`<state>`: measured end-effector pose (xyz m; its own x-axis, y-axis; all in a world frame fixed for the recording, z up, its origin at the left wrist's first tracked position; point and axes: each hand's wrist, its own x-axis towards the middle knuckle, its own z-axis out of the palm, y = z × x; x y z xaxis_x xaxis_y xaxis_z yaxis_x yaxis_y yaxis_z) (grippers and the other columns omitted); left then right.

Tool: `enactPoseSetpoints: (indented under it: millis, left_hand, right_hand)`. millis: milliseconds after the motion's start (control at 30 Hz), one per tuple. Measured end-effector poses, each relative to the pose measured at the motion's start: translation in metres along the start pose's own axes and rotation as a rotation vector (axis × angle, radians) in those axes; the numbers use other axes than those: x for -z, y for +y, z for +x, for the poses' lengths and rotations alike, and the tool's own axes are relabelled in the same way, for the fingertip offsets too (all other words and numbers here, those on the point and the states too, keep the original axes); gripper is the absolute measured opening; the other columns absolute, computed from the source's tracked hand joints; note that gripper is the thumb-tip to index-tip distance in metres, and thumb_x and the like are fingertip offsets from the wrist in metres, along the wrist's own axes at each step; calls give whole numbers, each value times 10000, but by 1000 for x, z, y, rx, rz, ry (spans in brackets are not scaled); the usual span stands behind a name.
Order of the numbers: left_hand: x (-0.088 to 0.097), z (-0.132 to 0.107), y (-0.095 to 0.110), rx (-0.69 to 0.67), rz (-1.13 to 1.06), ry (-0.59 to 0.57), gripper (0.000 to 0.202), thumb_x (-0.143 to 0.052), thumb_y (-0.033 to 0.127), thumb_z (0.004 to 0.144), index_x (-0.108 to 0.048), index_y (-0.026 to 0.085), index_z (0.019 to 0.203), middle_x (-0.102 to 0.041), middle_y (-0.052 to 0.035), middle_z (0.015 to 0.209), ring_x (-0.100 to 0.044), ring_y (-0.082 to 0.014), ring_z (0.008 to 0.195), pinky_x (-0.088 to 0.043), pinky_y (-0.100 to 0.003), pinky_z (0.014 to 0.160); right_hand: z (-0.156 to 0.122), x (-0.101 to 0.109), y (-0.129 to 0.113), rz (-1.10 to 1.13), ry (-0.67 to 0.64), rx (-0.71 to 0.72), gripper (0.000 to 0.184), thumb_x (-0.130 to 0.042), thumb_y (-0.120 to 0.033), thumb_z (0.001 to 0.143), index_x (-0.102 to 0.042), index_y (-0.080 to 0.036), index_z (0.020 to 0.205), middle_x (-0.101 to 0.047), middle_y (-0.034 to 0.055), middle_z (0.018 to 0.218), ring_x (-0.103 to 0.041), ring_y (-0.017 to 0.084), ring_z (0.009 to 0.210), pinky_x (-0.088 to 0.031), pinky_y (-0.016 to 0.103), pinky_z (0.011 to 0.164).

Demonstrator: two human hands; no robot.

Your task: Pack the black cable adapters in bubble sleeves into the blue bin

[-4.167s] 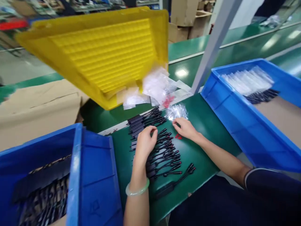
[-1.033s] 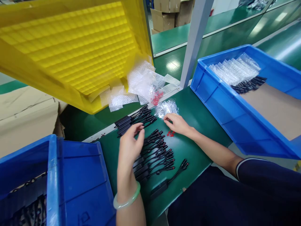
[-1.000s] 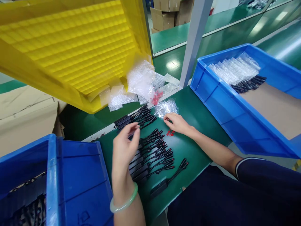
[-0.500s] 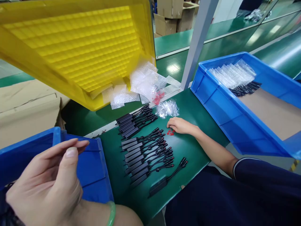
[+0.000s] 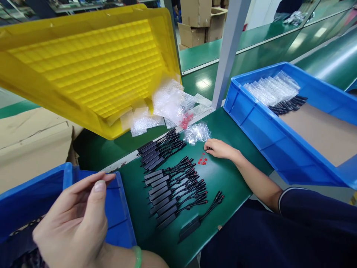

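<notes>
My left hand (image 5: 79,219) is raised over the blue bin (image 5: 119,212) at lower left, fingers stretched forward, thumb beside them, nothing visible in it. My right hand (image 5: 220,149) is low over the green tabletop (image 5: 231,178), fingertips curled together; what they hold, if anything, is hidden. Several small red pieces (image 5: 202,160) lie just left of it, and a heap of clear plastic bags (image 5: 197,133) sits behind. Black box-shaped units with short split cables (image 5: 164,201) lie in two rows. One black unit with a cable (image 5: 191,227) is apart near the front edge.
A yellow crate (image 5: 92,70) stands tilted behind, with bubble-wrap bags (image 5: 169,102) at its lower corner. At right is a blue bin (image 5: 253,111) holding wrapped items and cardboard. A grey post (image 5: 230,52) rises behind the table; flattened cardboard (image 5: 33,145) lies at left.
My right hand has moved a little back and right, away from the red pieces, fingers still curled. My left hand has shifted right in view. The view has tilted slightly upward.
</notes>
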<state>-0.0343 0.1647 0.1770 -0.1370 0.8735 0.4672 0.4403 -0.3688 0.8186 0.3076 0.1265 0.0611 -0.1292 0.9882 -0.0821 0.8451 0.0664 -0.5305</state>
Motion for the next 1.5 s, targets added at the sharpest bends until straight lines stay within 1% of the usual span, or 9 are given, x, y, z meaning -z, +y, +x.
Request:
enactPoseSetpoints:
  millis: [167,267,500,600,667,933,1067,1233,1500]
  left_hand:
    - [-5,-8,13,7,31,-115,236,-681,365,770,-719,194,928,-721,-37,834,-673,-183,762,-548,-294,774]
    - [-23,-8,14,-14,64,-224,235,-634,370,807,-697,187,941,-720,-41,870,-671,-185,812,-534,-287,787]
    - [-139,-2,4,-159,485,-801,131,-541,237,853,-659,191,885,-693,-58,897,-639,-208,854,-475,-314,819]
    - [-179,-5,-7,-153,567,-857,60,-587,174,809,-646,174,799,-675,-88,857,-628,-245,857,-461,-337,788]
    - [-192,-6,-17,-139,571,-855,63,-601,119,771,-630,168,742,-662,-96,821,-622,-253,846,-454,-338,769]
    - [-187,0,-52,53,276,-909,34,-586,208,768,-600,181,752,-647,-45,743,-601,-191,696,-464,-317,719]
    - [-184,2,-62,225,65,-943,191,-617,297,716,-605,160,850,-635,-25,698,-610,-160,644,-496,-289,671]
    - [-184,3,-64,345,-87,-942,416,-672,380,651,-616,134,981,-606,7,638,-593,-138,597,-495,-276,635]
    - [-182,4,-60,400,-104,-909,361,-696,369,600,-656,134,870,-588,16,594,-548,-118,543,-466,-256,584]
  right_hand:
    - [-6,-3,-1,48,30,3,184,-513,-41,810,-509,-166,674,-522,59,755,-458,185,728,-340,293,668]
    - [-2,-5,-5,151,80,19,168,-500,-59,829,-508,-170,703,-519,35,715,-457,168,684,-340,281,649]
    - [61,-13,-23,471,249,87,52,-519,-155,875,-559,-166,844,-619,2,782,-566,133,717,-428,236,680]
    - [82,-23,-24,536,331,99,65,-512,-131,853,-567,-157,832,-614,-3,741,-568,131,682,-444,237,661]
    - [86,-32,-21,560,384,90,88,-505,-98,826,-573,-153,820,-608,-4,716,-559,129,645,-444,237,629]
    - [84,-50,-20,582,461,87,160,-525,-15,768,-592,-153,809,-600,4,747,-538,122,649,-429,231,632]
    - [86,-49,-21,565,445,113,153,-537,-16,780,-594,-155,809,-605,14,778,-540,131,684,-423,246,666]
    - [85,-49,-21,539,427,170,139,-547,-34,811,-595,-160,845,-614,16,789,-548,138,704,-423,255,693]
    - [81,-53,-26,475,448,208,132,-504,-81,866,-551,-168,953,-616,36,829,-554,173,782,-429,293,765]
